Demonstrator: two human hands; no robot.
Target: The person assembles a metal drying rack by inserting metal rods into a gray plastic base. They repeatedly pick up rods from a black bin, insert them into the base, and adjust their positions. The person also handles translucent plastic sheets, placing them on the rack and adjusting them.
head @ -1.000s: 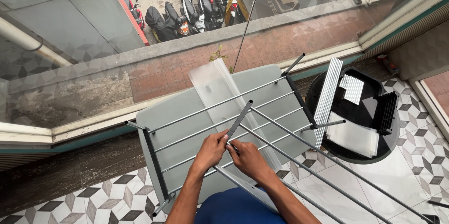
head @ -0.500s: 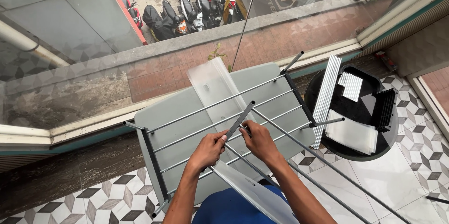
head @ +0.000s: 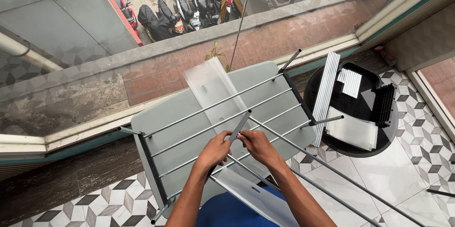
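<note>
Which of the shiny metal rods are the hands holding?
The short flat grey metal bar that slants across the rack. Both the left hand and right hand pinch its near end; the long round silver rods lie untouched, fixed between the black end bars.

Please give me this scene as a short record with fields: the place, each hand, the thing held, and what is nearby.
place: tiled balcony behind a glass railing, street with parked motorbikes below
left hand: grips the lower part of a flat grey bar
right hand: pinches the same bar beside the left hand
under the hands: metal rack of parallel rods lying over a grey table
on the table: clear plastic bag
to the right: round black tray with white ribbed strips and black parts
</note>
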